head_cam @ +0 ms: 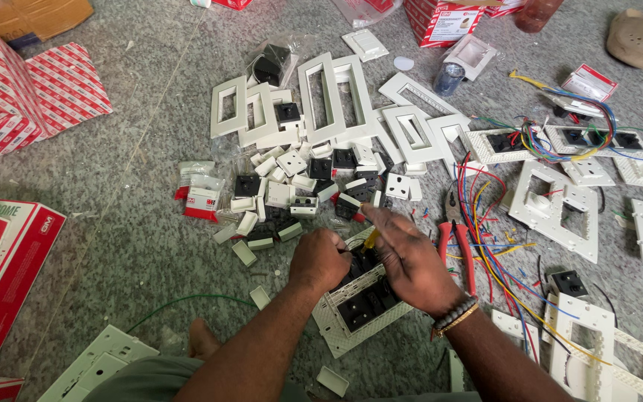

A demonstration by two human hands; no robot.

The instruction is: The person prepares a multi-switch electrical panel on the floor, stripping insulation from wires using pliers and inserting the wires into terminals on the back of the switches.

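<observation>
— From the head view, what do we hold?
— Our left hand (pixel 320 259) curls shut on the white switch plate (pixel 355 298) lying on the grey floor (pixel 135 216), just before our knees.
— And the other?
— Our right hand (pixel 411 257) pinches a yellow screwdriver (pixel 370 238) over the plate, red pliers (pixel 457 242) and loose wires (pixel 485 216) just beside it.

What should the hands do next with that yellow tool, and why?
Probably keep the white plate steady with the left hand and turn the yellow tool gently. The right hand holds its tip down among the black sockets, and the plate lies loose on the floor.
</observation>
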